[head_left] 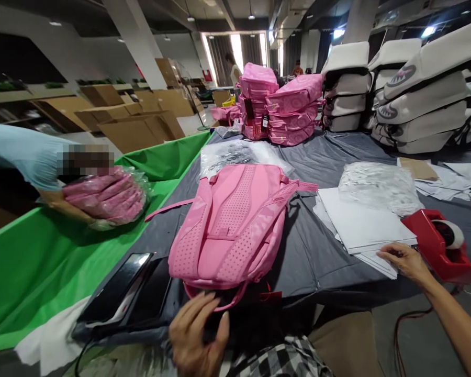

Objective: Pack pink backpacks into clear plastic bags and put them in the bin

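Fingers of the left hand (196, 335) are spread and the thumb stands apart from them, so this hand is open. It is at six o'clock, just beside the near end of the pink backpack (235, 209); its fingertips are by the pink loop (237, 301), but I cannot tell if they touch it. Fingers of the right hand (410, 262) are bent, with the thumb near the forefinger, at the near corner of the white papers (363, 220). Whether they grip a sheet, I cannot tell.

Taking the pink backpack as the centre of the clock, it lies on the dark table cover (298, 256) with its shoulder straps and dotted back panel upward. The white papers are at three o'clock, and the red tape dispenser (437, 248) stands farther in the same direction, close to the right hand. A white bundle (379, 186) rests on the papers' far side, between two and three. At eight o'clock lies a black device (120, 285) with a glossy screen. Clear plastic bags (220, 154) lie at twelve.

Farther out, stacked pink backpacks (292, 112) are at one o'clock and stacked white backpacks (419, 110) at two. Green cloth (43, 262) extends at nine, where a co-worker in a light blue sleeve (23, 152) holds a plastic-wrapped pink bundle (105, 196). Cardboard boxes (141, 125) are between ten and eleven.
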Demonstrator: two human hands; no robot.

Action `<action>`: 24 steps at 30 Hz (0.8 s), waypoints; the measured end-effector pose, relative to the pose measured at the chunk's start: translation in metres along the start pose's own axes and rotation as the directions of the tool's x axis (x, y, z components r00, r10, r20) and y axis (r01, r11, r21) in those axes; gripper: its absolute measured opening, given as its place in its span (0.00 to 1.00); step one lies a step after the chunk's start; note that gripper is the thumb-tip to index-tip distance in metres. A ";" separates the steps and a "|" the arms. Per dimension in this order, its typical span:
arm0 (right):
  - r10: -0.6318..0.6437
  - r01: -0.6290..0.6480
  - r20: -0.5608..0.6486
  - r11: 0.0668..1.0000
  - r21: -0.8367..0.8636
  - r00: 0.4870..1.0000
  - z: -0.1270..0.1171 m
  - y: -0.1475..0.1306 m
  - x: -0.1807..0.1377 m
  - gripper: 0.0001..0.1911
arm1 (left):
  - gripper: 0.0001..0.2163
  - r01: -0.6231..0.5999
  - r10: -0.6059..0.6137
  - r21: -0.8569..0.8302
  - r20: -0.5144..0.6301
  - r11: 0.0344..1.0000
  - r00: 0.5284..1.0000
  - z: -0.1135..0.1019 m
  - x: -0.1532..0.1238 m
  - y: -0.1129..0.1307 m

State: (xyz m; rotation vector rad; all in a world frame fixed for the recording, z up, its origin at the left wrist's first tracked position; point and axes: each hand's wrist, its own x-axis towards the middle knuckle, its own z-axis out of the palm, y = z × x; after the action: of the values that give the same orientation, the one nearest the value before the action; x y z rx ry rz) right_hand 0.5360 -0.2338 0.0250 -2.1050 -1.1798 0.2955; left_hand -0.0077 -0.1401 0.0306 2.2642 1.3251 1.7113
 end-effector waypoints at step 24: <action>-0.144 0.071 0.284 0.964 0.255 0.948 0.043 -0.182 -0.114 0.27 | 0.33 0.953 -0.109 -0.265 0.953 0.149 0.282 0.099 -0.004 0.133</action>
State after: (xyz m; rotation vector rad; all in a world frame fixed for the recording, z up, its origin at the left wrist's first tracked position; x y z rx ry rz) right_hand 0.3303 -0.2446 0.1002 -1.8173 -1.3533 0.6929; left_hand 0.1515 -0.1827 0.0502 1.0938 0.6453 0.5291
